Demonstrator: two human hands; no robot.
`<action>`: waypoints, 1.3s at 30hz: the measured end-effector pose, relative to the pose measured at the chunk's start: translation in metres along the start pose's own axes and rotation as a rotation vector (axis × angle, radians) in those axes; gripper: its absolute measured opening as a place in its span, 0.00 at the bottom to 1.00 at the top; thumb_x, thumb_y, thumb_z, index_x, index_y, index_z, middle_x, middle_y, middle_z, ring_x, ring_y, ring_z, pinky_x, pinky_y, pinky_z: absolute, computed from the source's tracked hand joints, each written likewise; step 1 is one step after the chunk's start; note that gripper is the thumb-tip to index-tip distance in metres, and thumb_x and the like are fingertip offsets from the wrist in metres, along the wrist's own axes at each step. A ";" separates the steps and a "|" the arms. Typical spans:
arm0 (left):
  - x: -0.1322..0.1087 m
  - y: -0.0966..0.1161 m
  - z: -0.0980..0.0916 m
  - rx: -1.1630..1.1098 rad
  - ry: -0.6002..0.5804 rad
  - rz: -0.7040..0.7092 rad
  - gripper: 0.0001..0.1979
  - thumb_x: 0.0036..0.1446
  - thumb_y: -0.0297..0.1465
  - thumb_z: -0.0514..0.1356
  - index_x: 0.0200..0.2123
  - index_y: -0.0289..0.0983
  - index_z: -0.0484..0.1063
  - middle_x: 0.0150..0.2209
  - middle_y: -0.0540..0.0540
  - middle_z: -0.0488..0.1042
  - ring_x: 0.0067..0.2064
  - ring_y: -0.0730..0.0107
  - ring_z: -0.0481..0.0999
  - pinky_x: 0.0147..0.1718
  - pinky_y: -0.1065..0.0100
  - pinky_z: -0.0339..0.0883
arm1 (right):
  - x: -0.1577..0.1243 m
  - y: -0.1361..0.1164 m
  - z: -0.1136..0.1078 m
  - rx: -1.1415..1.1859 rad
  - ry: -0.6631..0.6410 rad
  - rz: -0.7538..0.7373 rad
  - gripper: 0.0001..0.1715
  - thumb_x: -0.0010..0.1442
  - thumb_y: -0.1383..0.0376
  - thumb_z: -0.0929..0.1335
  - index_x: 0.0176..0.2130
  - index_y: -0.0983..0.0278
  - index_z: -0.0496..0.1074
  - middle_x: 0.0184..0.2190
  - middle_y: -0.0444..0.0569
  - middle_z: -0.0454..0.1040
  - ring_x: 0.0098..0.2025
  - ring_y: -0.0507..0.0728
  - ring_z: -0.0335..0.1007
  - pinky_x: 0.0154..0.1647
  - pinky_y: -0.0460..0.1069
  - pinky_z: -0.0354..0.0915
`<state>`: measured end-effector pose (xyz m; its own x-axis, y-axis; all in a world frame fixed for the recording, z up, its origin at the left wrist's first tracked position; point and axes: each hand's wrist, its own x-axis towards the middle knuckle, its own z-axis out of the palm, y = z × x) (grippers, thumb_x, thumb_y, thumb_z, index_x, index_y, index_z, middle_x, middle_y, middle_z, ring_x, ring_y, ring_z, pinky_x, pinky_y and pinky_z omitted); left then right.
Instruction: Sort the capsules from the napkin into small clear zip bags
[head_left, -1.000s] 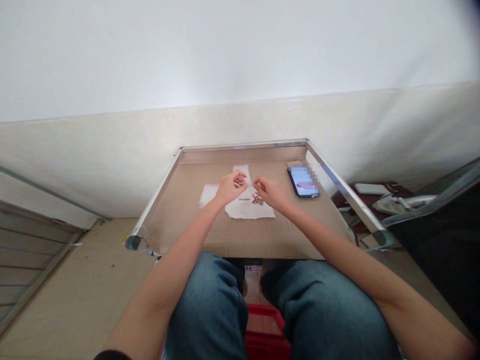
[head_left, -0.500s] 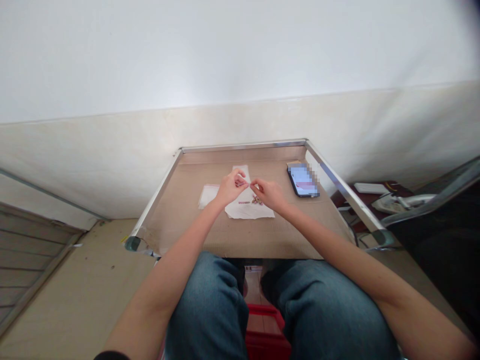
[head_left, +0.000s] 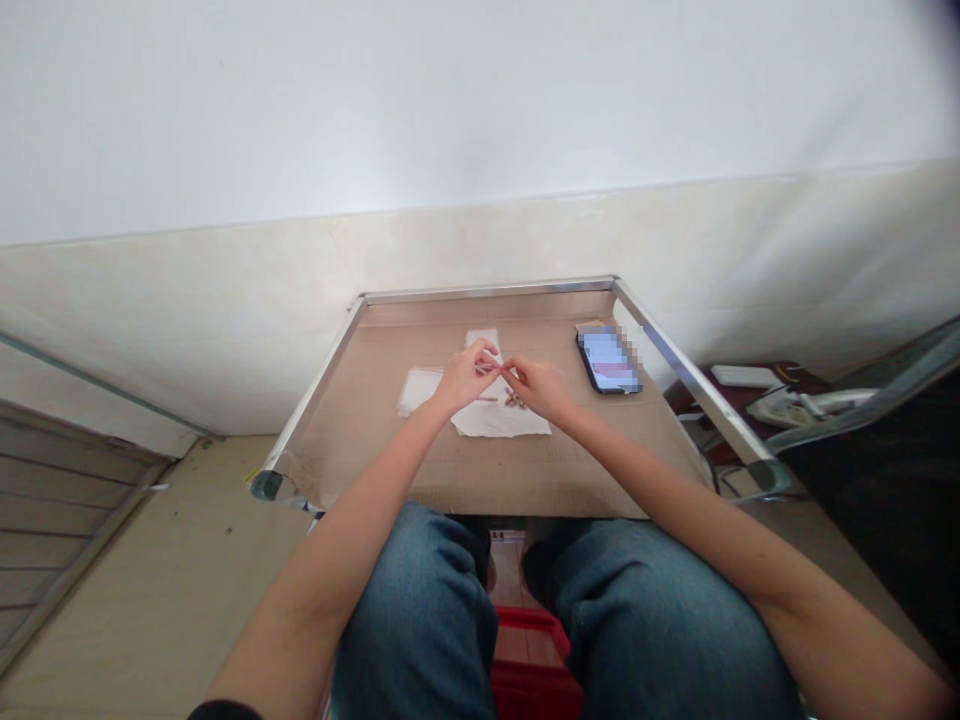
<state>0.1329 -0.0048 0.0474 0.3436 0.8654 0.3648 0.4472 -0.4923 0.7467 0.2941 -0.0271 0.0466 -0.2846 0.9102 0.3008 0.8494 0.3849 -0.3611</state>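
Together, left hand and right hand pinch a tiny thin strip above flat white paper.

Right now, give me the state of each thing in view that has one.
left hand, pinched on small item
right hand, pinched on small item too
phone, lying flat, screen lit
white sheet, spread flat under hands
brown pieces, loose on sheet
clear bag, lying flat

I saw the left hand and right hand meeting at the fingertips, pinching a small item too tiny to identify, above a white sheet with brown pieces on the tabletop. A phone lay to their right.
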 end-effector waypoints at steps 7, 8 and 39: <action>0.001 -0.002 0.000 0.054 0.029 0.051 0.07 0.49 0.29 0.58 0.31 0.36 0.62 0.27 0.51 0.69 0.30 0.75 0.72 0.31 0.72 0.67 | 0.001 0.000 0.001 0.020 -0.026 -0.013 0.18 0.60 0.57 0.57 0.38 0.61 0.70 0.20 0.45 0.72 0.24 0.52 0.66 0.23 0.44 0.45; 0.000 -0.002 0.000 0.065 0.036 0.056 0.06 0.49 0.30 0.58 0.31 0.36 0.62 0.27 0.51 0.69 0.30 0.75 0.72 0.31 0.72 0.67 | 0.001 0.000 0.001 0.021 -0.026 -0.013 0.18 0.60 0.57 0.57 0.38 0.61 0.70 0.20 0.45 0.72 0.24 0.52 0.66 0.22 0.44 0.45; 0.002 -0.006 -0.007 -0.060 0.011 -0.066 0.16 0.50 0.27 0.58 0.45 0.37 0.68 0.31 0.45 0.77 0.33 0.71 0.75 0.34 0.67 0.69 | 0.000 0.009 0.001 -0.070 0.051 0.071 0.18 0.61 0.58 0.56 0.38 0.62 0.70 0.26 0.48 0.74 0.28 0.53 0.67 0.23 0.46 0.46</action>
<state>0.1248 0.0001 0.0475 0.3056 0.8969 0.3196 0.4186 -0.4280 0.8010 0.3013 -0.0238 0.0426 -0.2009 0.9254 0.3214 0.8963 0.3060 -0.3209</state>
